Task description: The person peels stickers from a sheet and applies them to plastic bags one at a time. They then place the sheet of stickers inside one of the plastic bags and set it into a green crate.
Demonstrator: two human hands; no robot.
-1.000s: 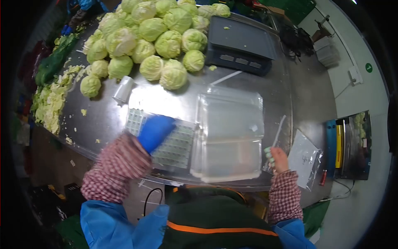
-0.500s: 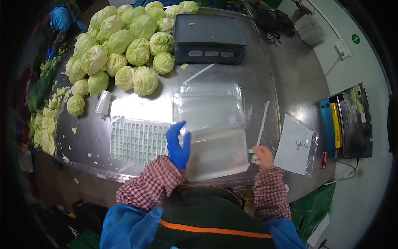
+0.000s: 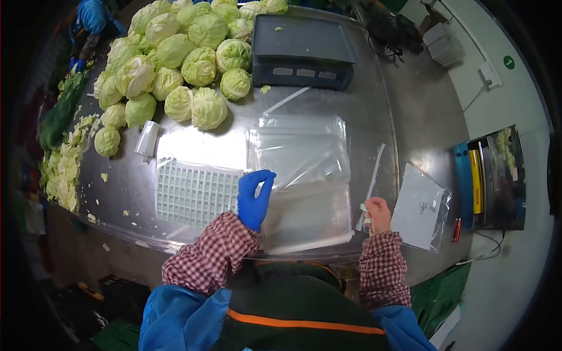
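Note:
My left hand point(image 3: 254, 199), in a blue glove, has thumb and forefinger pinched together above the left side of a stack of clear plastic bags point(image 3: 304, 216). A diagonal crease runs from near the pinch across the upper clear plastic bag point(image 3: 301, 149), whose edge appears caught between the fingertips. To the left lies a sheet of small printed labels point(image 3: 196, 196). My right hand point(image 3: 378, 216) is bare and closed just right of the stack. Small white-and-green labels point(image 3: 365, 212) show at its fingertips; their print is too small to read.
Cabbages point(image 3: 175, 64) are piled at the back left, beside a dark scale point(image 3: 304, 50). A white roll point(image 3: 147, 139) and leaf scraps point(image 3: 64, 169) lie left. Rightward are a white strip point(image 3: 376, 169), a bagged paper point(image 3: 418, 205) and a folder box point(image 3: 494, 178). Another person point(image 3: 92, 17) stands far left.
My left thumb and forefinger have closed from a wide spread, and a diagonal crease has appeared in the bag. My right hand has shifted slightly right and up.

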